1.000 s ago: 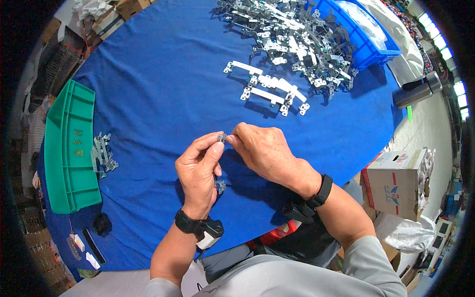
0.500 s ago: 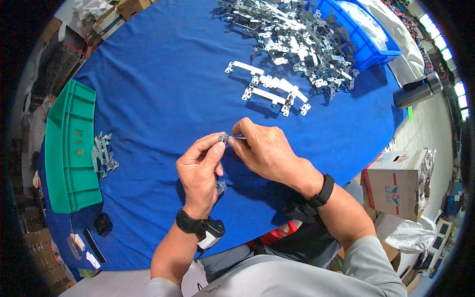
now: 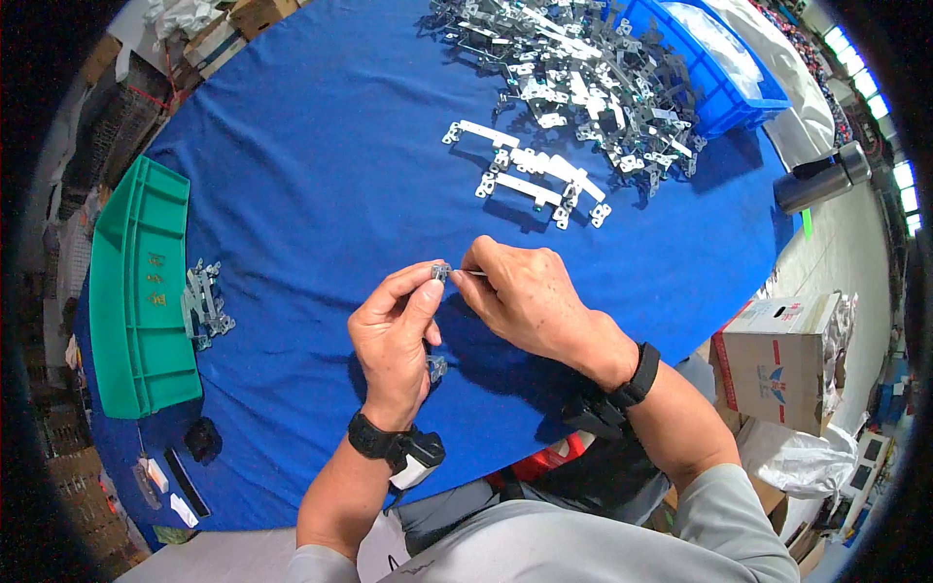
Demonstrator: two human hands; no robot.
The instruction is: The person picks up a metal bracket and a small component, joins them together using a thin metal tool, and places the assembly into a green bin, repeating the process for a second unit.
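Observation:
My left hand (image 3: 394, 340) is closed on a metal bracket (image 3: 440, 273), pinching one end between thumb and fingertips. The bracket's other end shows below the palm; its middle is hidden by the hand. Just to the right, my right hand (image 3: 530, 296) pinches a thin metal rod-like tool (image 3: 469, 273), pointing left at the bracket's pinched end. Most of that tool is hidden inside the fist. Whether its tip touches the bracket is too small to tell. Beyond the hands, several similar brackets (image 3: 530, 185) lie on the blue cloth (image 3: 321, 146).
A heap of metal brackets (image 3: 583, 87) lies at the back beside a blue crate (image 3: 729, 117). At left, a green tray (image 3: 121, 291) holds small brass-coloured pieces, with more brackets (image 3: 204, 306) against it. A steel bottle (image 3: 826, 178) and a cardboard box (image 3: 773, 364) are at right.
My right hand has shifted very slightly, and less of the thin tool shows between its fingers and the bracket. The left hand and bracket hold nearly still.

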